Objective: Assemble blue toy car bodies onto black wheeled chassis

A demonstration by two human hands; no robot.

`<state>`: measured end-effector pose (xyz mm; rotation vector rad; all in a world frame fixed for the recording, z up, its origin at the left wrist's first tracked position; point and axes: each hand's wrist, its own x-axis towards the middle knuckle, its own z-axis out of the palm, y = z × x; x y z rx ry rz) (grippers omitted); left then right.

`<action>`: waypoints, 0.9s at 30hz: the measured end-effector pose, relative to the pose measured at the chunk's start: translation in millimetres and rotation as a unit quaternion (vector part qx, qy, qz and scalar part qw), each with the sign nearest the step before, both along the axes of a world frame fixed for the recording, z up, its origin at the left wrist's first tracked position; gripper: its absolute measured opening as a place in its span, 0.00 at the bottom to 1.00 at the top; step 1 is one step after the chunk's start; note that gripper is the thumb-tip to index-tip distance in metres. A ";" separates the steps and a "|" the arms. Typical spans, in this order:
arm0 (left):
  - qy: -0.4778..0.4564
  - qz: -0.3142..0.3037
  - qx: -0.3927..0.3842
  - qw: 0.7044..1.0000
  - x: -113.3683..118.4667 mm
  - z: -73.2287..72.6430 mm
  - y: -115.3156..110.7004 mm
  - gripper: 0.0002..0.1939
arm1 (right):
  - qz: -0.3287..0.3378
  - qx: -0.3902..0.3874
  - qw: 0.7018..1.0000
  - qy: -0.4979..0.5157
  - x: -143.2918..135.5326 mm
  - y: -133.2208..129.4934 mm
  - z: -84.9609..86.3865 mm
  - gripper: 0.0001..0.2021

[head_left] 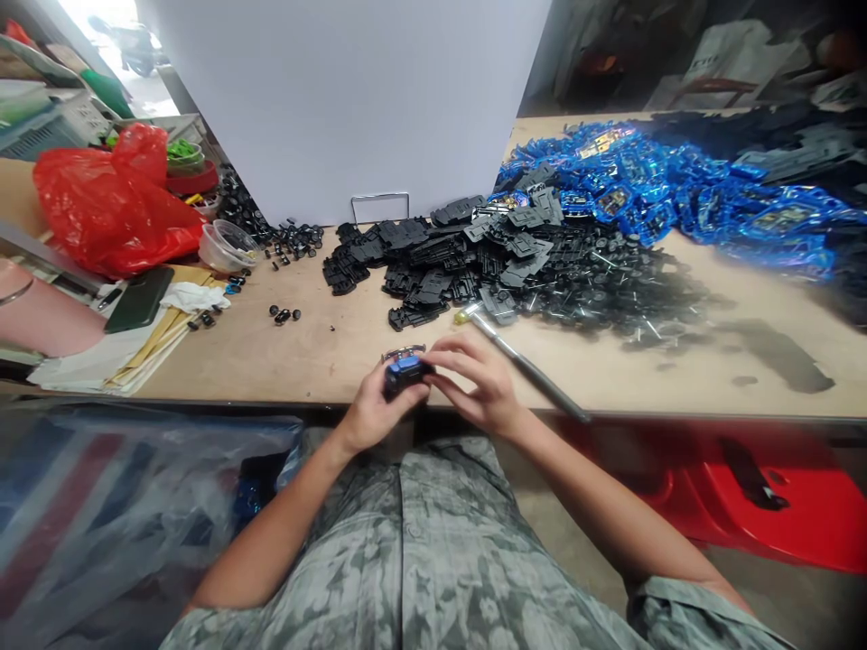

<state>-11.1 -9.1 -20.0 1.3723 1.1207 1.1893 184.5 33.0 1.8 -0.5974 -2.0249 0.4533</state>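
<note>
Blue and black, one small piece [405, 368] is held above the near edge of the wooden tabletop [250, 361], in front of the wearer's body. The left forearm runs inward and upward from the lower left; the left hand [380, 406] is closed around the piece, its thumb along the near side. The right forearm slants in from the lower right; the right hand [484, 384] is bent inward, fingers curved, their tips at the piece's right end, though whether they pinch it cannot be told. Counted singly on the tabletop: one metal-handled tool [535, 368] with a yellowish head, lying obliquely beyond the right hand; one small wheeled part [284, 315], left of centre; one dark phone [140, 298]; one red plastic bag [118, 203]; and one clear tub [227, 246] beside the bag. Too numerous to count are the black flat plates [420, 262], heaped beyond the hands; the wheels with metal axles [596, 280], to their right; and the glossy blue shells [643, 185], at the far right. One upright white panel [366, 99] stands behind the plates.
</note>
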 end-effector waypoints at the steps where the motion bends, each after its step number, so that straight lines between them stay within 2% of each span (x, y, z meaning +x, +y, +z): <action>1: -0.009 -0.004 -0.009 1.000 0.5 0.5 -0.4 0.26 | 0.002 -0.001 1.000 0.003 -0.1 0.3 0.5 0.14; 7: -0.046 0.001 -0.035 0.998 7.7 0.8 -5.1 0.29 | -0.002 -0.012 0.999 0.030 -1.0 -2.4 4.6 0.10; 12: -0.062 0.000 -0.048 0.997 11.3 3.2 -7.5 0.30 | -0.029 -0.060 0.992 0.108 -10.5 -5.4 -4.6 0.08; 15: -0.109 -0.005 -0.104 0.989 14.0 5.1 -9.2 0.28 | -0.044 -0.070 0.989 0.124 -14.6 -4.6 -10.4 0.09; 19: -0.235 0.021 -0.212 0.948 20.1 8.3 -7.9 0.28 | -0.091 -0.006 0.993 0.069 -9.1 -10.2 -11.3 0.10; 22: -0.302 0.049 -0.257 0.917 20.8 10.2 -1.9 0.25 | -0.031 0.053 0.998 -0.020 -0.8 -22.7 -12.5 0.23; 24: -0.329 0.052 -0.282 0.900 19.0 10.2 3.0 0.24 | 0.010 0.088 0.990 -0.106 3.2 -31.6 -16.4 0.30; 27: -0.359 0.028 -0.305 0.881 16.4 8.5 8.6 0.27 | 0.017 0.118 0.978 -0.172 6.0 -39.0 -24.6 0.29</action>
